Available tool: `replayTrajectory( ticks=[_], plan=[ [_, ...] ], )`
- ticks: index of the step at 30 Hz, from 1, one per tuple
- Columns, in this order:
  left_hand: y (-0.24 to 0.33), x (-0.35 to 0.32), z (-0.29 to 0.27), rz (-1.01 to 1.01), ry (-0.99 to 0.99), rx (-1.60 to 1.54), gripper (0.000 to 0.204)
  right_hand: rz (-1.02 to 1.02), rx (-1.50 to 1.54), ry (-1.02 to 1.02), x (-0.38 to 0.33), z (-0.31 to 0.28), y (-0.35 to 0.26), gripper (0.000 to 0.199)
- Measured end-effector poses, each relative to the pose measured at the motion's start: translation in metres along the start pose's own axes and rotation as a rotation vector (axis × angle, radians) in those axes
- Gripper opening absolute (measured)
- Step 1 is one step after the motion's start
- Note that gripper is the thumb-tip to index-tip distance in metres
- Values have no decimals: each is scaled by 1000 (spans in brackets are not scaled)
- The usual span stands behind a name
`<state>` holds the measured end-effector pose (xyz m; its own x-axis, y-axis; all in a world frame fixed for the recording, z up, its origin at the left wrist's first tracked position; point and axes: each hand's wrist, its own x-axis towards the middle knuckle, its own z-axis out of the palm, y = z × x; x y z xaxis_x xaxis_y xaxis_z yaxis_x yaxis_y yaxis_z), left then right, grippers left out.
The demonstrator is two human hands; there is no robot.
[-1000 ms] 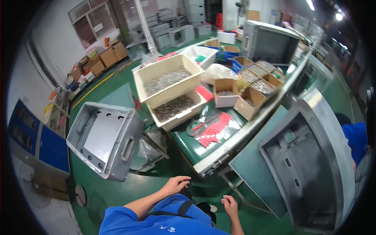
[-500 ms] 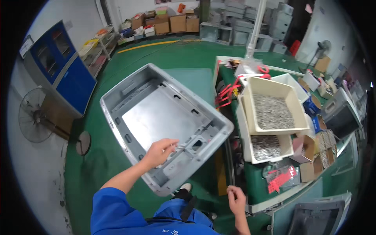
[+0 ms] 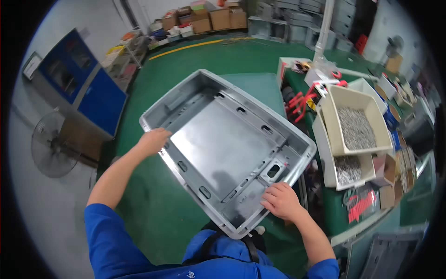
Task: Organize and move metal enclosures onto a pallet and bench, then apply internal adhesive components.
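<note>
A large grey rectangular housing point(image 3: 251, 191) lies open side up in front of me, turned at an angle. Its bottom is a shiny flat panel point(image 3: 218, 144), with slotted holes along the side walls. My left hand point(image 3: 155, 141) grips the housing's left rim, the fingers curled over the edge. On the near right rim, my right hand point(image 3: 280, 201) has its fingers hooked over into the housing, close to an oblong cutout. Parts of both hands' grip are hidden behind the rim.
To the right, a green-topped bench point(image 3: 332, 218) bears cream bins point(image 3: 332, 116) of small metal pieces, red-handled tools point(image 3: 301, 103) and cardboard boxes. A standing fan point(image 3: 55, 144) and a blue cabinet point(image 3: 100, 102) are at the left. Boxes point(image 3: 223, 19) line the back wall.
My left hand has gone from inside the housing's near end to its left rim. My right hand has come up from beside the bench onto the near right rim.
</note>
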<state>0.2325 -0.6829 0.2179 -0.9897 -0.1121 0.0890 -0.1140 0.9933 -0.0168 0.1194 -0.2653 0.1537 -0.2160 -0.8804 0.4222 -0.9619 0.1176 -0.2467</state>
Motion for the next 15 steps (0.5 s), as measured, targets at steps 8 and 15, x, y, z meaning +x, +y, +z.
replayTrajectory(
  ticks=[8,15],
  plan=[
    [-164,115,46,626,-437,801,12,166,-313,-364,10,13,-5,37],
    [-212,154,55,1072,-525,688,27,416,-318,-559,20,20,-18,40]
  ],
)
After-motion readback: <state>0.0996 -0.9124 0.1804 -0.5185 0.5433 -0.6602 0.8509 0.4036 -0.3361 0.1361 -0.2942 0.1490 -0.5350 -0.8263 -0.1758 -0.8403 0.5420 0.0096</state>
